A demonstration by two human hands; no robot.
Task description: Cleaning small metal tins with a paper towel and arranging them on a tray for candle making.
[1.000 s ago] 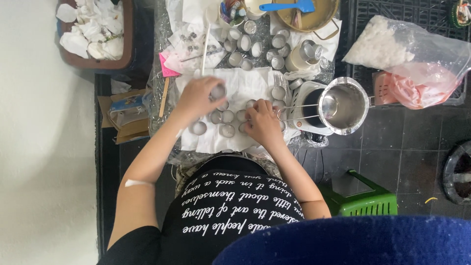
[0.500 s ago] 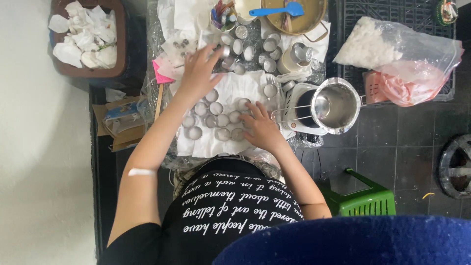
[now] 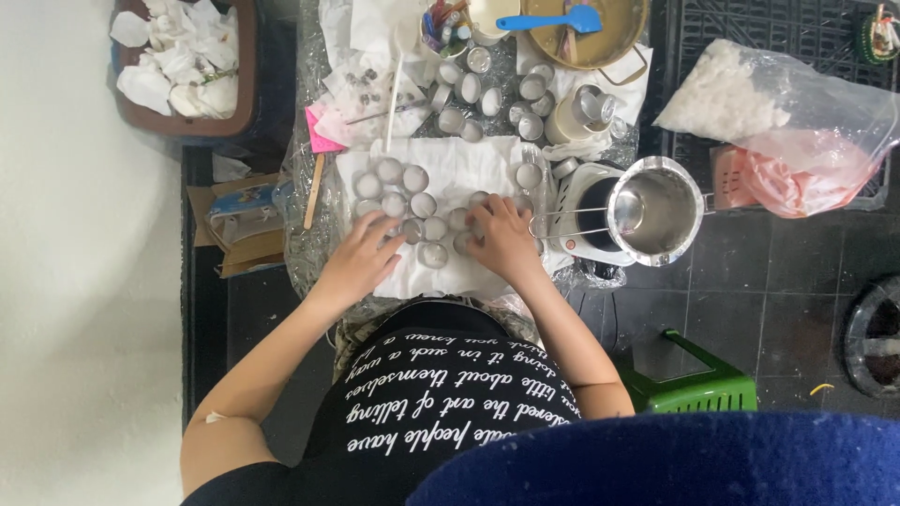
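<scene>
The small round metal cups (image 3: pixel 419 202) lay in a loose cluster on a white cloth (image 3: pixel 469 159) in the middle of the frame, most of them filled with something pale. The left hand (image 3: pixel 361 260) rested at the cluster's lower left edge, fingers curved down over a cup or two; whether they pinched one could not be told from above. The right hand (image 3: pixel 502 234) sat at the lower right of the cluster, fingers bent and spread over several cups, apparently touching them rather than lifting any.

As a judgement, the step in hand was sorting or spacing the cups on the cloth. A next move would call for a light fingertip pinch on a single rim, with the neighbours left undisturbed, since the cups stood almost touching.

Further up the frame, more empty cups (image 3: pixel 487 89) stood scattered near a brass-coloured pan (image 3: pixel 623 37) with a blue spatula (image 3: pixel 548 19) laid across it. To the right of the cloth a steel pouring pot (image 3: pixel 656 211) sat on a small white hotplate (image 3: pixel 574 192). At the upper right lay a clear bag of white flakes (image 3: pixel 722 98), and at the upper left a brown bin (image 3: pixel 246 84) of crumpled white paper. A green stool (image 3: pixel 698 384) stood at the lower right.
</scene>
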